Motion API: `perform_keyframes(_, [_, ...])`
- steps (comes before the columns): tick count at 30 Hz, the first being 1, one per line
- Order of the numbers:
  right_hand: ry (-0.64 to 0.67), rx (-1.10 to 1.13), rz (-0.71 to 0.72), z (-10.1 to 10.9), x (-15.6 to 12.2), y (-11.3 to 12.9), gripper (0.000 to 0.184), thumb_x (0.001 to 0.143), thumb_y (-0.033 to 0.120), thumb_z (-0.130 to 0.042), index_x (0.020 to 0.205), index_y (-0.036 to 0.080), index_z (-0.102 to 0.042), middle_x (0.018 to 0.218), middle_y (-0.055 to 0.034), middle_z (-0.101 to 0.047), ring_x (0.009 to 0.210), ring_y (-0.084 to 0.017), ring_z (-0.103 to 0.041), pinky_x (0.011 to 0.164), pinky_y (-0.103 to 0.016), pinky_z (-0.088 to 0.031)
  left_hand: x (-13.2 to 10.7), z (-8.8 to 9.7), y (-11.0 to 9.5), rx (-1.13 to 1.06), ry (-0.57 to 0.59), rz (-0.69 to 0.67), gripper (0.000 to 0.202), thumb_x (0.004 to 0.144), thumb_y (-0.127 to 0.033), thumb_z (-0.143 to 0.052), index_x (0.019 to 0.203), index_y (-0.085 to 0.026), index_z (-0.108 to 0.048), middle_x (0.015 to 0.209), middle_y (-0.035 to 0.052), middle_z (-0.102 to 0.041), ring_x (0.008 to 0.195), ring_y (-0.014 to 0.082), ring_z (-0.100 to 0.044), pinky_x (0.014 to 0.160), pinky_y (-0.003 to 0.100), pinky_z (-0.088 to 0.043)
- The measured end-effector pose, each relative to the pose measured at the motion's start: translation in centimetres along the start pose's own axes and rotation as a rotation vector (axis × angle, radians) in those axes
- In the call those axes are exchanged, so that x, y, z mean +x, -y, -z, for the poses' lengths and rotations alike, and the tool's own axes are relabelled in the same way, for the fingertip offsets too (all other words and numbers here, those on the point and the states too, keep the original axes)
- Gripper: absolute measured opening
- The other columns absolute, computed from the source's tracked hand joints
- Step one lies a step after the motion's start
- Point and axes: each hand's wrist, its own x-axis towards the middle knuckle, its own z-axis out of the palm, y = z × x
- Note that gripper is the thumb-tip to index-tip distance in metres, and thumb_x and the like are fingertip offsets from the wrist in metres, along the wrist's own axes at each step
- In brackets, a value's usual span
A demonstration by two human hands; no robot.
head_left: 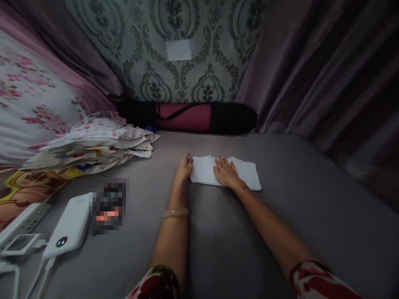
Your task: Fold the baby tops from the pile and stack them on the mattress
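A white folded cloth (204, 171) lies flat on the grey bed surface (215, 232), longer from side to side than from front to back. My right hand (227, 172) rests palm down on its middle, fingers spread. At the cloth's left edge my left hand (185, 167) stands on its side, touching that edge. Its fingers point forward and show only in part; they look extended rather than wrapped round the fabric. A pale bangle (176, 213) circles my left forearm.
A pile of patterned clothes (106, 137) lies at the left. Nearer are a white power bank (70, 222) with cables, a power strip (28, 220) and a pixelated item (109, 207). A black and maroon long bag (190, 117) lies along the wall, between curtains (305, 74).
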Motion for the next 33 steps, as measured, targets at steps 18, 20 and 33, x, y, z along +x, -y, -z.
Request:
perform_keyframes(18, [-0.073,-0.01,0.094,-0.8,1.3,5.3,0.057,0.097,0.031,-0.03,0.145,0.0,-0.035,0.154,-0.0179,-0.029,0.143,-0.029,-0.023,0.116,-0.049,-0.011,0.3,0.9,0.4,-0.3,-0.142,0.162,0.041,0.087,-0.011,-0.037,0.12,-0.009,-0.06,0.124,0.0158,-0.064,0.117,0.0205,-0.058,0.101,0.031,-0.043])
perform_keyframes(20, [-0.128,0.004,0.167,-0.6,1.8,6.4,0.054,0.097,0.029,-0.03,0.144,0.003,-0.038,0.153,-0.0162,-0.032,0.143,-0.028,-0.024,0.116,-0.047,-0.011,0.3,1.1,0.5,-0.301,-0.158,0.191,0.036,0.088,-0.013,-0.039,0.115,-0.01,-0.062,0.118,0.0154,-0.066,0.111,0.0196,-0.06,0.095,0.029,-0.045])
perform_keyframes(33, [0.125,0.256,0.275,-0.3,9.8,5.5,0.039,0.096,0.027,-0.041,0.132,0.029,-0.055,0.136,-0.0019,-0.057,0.128,-0.024,-0.047,0.105,-0.043,-0.034,-1.4,4.2,-1.4,-0.272,0.43,0.402,0.035,0.081,-0.035,-0.065,0.054,-0.015,-0.053,0.044,-0.0041,-0.044,0.04,0.0062,-0.034,0.044,0.022,-0.024])
